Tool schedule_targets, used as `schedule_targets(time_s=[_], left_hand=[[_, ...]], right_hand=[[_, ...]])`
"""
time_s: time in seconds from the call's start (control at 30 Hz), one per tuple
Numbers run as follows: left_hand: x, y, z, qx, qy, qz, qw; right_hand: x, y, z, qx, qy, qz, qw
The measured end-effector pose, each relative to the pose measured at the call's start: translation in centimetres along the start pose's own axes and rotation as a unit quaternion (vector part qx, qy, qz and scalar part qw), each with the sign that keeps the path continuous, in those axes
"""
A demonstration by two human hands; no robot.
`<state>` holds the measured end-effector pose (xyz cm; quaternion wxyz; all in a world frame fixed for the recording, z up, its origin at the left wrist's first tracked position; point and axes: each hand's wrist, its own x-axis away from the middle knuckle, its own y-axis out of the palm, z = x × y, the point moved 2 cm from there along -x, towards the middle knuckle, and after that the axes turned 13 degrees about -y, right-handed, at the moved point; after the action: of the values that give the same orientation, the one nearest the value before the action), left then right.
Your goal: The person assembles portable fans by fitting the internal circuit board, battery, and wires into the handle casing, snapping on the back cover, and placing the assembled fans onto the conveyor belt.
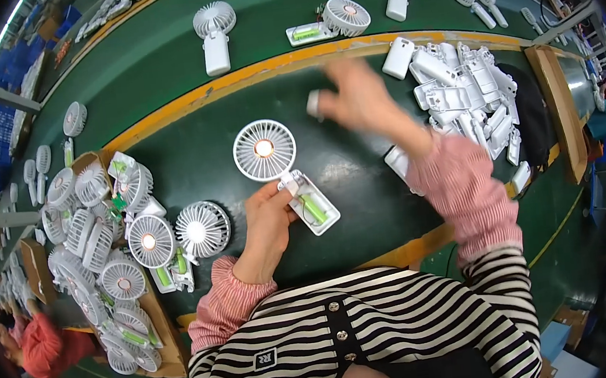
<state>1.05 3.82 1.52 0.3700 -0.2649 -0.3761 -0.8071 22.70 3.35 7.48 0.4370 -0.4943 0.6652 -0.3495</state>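
One white, round-headed plastic handheld fan (264, 152), over the dark green flat worktop (374, 233), contact unclear; clock positions taken from it. Left hand (265, 219) at 7 o'clock, thumb and fingers clamped on the fan's neck, presumably so the handle stays steady and face-up. Right hand (356, 98) at 1 to 2 o'clock, raised and blurred; can't tell if fingers are apart or together. White patch (315, 104) at one fingertip, unidentified. Jumbled white plastic shells (448, 98) at 2 to 3, heaped white ribbed plastic fans (123, 279) at 8 to 9: split likely puts one kind near each hand's side. Flat green belt (158, 75) at 12 carries more fans, spaced apart. Fan's look: ribbed grille up, copper-coloured hub; rectangular white open handle (329, 214) points to 5, coverless, tray-like, green cylindrical cell (312, 208) lying inside.
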Motion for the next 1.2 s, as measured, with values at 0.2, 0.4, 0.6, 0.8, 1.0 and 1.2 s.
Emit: schedule_targets(time_s=[0.2,0.4,0.6,0.8,1.0,1.2], left_hand=[[0.0,-0.3,-0.6,-0.022,-0.038,-0.014,0.999],[0.4,-0.5,-0.6,-0.015,-0.060,-0.039,0.997],[-0.5,-0.6,-1.6,-0.020,-0.070,-0.073,0.995],[-1.7,-1.6,-2.6,-0.037,-0.066,0.006,0.997],[-1.1,-0.9,-2.0,-0.047,-0.044,-0.050,0.997],[-0.5,-0.2,-1.2,-0.048,-0.048,-0.061,0.996]], right_hand=[[-9.3,-0.5,14.1,0.098,0.242,0.021,0.965],[-8.0,0.5,7.5,0.114,0.175,0.150,0.966],[-2.6,3.9,-8.0,-0.071,-0.027,0.111,0.991],[-0.6,6.3,-13.1,-0.199,-0.107,0.005,0.974],[8.6,1.3,-7.2,-0.125,-0.044,0.142,0.981],[19.0,-2.4,-1.0,0.123,0.026,0.167,0.978]])
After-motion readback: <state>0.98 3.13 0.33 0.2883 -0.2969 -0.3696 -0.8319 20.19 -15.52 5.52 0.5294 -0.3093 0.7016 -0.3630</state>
